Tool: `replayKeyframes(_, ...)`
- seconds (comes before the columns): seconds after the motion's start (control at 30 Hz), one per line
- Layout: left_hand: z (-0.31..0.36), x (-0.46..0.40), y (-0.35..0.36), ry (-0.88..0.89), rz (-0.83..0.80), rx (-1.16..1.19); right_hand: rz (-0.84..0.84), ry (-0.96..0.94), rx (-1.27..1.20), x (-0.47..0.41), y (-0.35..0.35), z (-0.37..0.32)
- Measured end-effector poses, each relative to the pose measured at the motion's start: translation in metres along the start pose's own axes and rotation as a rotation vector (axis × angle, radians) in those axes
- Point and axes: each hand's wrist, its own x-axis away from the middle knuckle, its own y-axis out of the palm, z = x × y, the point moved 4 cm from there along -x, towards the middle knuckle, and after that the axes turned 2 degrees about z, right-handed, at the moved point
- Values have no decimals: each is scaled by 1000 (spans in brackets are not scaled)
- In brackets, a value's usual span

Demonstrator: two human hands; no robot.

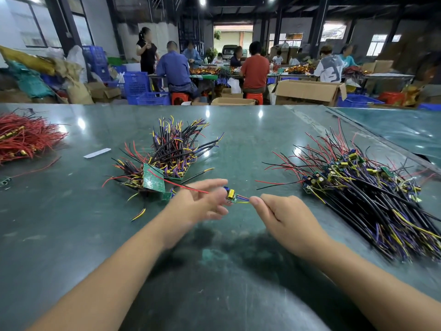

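Observation:
A small green circuit board with a yellow capacitor hangs between my hands above the dark green table. My right hand pinches the board's blue and yellow wires between thumb and forefinger. My left hand is blurred, fingers spread and mostly straight, touching the board's left side; a red wire runs across its fingers. Whether the left fingers grip the board is unclear.
A heap of wired boards lies at right. A bundle of uncut boards with upright wires stands at centre left. Red wires pile at far left, a white strip near them. People work at tables behind.

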Motion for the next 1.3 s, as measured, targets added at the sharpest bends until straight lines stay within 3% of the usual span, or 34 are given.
replayKeyframes(0.47,2,4,12,37,85,37,-18,-57,57,1,7,-7)
replayKeyframes(0.8,-2,7,16,-134,-47,247,62,-38,-36,0,-5,-6)
replayKeyframes(0.97,-3,7,15,-116,-32,185,69,-69,-125,1,-4,-9)
replayKeyframes(1.17,0,7,19,-113,-84,266,104,0,-61,0,-4,-4)
replayKeyframes(1.3,1,7,18,-44,-6,183,81,3,-41,0,-2,-5)
